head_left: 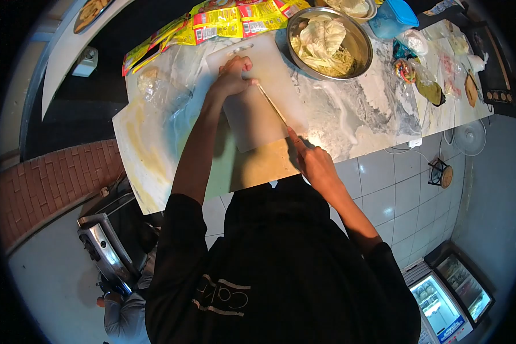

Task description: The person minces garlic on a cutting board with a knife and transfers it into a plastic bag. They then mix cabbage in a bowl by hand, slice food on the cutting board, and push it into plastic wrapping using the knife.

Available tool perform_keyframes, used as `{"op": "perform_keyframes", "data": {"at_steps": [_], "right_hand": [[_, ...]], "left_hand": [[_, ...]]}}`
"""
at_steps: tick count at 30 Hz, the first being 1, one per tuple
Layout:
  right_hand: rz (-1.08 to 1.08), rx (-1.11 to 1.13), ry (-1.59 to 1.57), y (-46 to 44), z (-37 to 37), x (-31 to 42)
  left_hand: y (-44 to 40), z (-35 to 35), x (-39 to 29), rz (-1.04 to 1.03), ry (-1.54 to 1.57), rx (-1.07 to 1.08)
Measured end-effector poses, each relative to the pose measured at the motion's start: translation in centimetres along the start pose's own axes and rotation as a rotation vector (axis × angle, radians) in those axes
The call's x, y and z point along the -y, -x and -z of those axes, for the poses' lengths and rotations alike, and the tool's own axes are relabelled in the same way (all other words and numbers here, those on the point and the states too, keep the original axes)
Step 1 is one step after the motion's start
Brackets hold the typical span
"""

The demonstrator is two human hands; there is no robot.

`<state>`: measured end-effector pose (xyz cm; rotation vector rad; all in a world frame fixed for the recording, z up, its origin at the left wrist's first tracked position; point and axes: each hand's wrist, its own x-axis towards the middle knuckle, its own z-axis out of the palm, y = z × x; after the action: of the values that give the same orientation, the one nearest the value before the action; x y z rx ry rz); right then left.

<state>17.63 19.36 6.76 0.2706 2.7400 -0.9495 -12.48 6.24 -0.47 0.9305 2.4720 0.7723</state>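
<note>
Over white cutting board (pixel 257 123), left hand (pixel 233 77) curled at tip of knife (pixel 273 105), cannot tell if gripping; right hand (pixel 315 163) clamped on handle; bowl (pixel 362 47) with cabbage (pixel 324 39) alongside.

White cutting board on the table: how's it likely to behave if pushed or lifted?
Broad and flat, the cutting board would probably slide, not tip. Its even, slab-like shape suggests it's fairly stiff. The glossy-looking tabletop may offer little friction.

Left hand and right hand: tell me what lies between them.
In the head view, the knife stretches between left hand and right hand, over the white cutting board.
</note>
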Motion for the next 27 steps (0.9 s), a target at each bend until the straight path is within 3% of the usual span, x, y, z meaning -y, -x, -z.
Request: {"op": "perform_keyframes", "data": {"at_steps": [3, 6, 9, 12, 14, 17, 20, 27], "right_hand": [[0.124, -0.163, -0.107, -0.1, -1.2, -1.5], [0.108, -0.165, -0.107, -0.2, -1.6, -2.3], [0.07, -0.153, -0.119, -0.2, -1.4, -2.0], [0.038, -0.068, -0.139, -0.3, -0.3, -1.9], [0.036, -0.041, -0.153, -0.4, 0.2, -2.1], [0.022, -0.002, -0.169, -0.6, 0.9, -1.9], [0.045, -0.02, -0.188, -0.6, 1.0, -1.6], [0.047, -0.024, -0.178, -0.4, 1.4, -0.6]], "left_hand": [[-0.1, -0.2, 0.4, -0.026, 0.011, 0.004], [-0.1, -0.3, 0.5, -0.056, 0.019, -0.024], [-0.1, -0.6, 1.0, -0.061, -0.025, -0.029], [0.2, -0.4, 1.7, -0.094, 0.066, -0.002], [0.3, -0.1, 1.7, -0.117, 0.304, 0.073], [0.6, -0.6, 1.8, -0.107, 0.339, 0.038], [1.2, -1.7, 1.4, -0.154, 0.075, -0.075], [1.7, -2.0, 1.0, -0.143, 0.149, -0.14]]}}
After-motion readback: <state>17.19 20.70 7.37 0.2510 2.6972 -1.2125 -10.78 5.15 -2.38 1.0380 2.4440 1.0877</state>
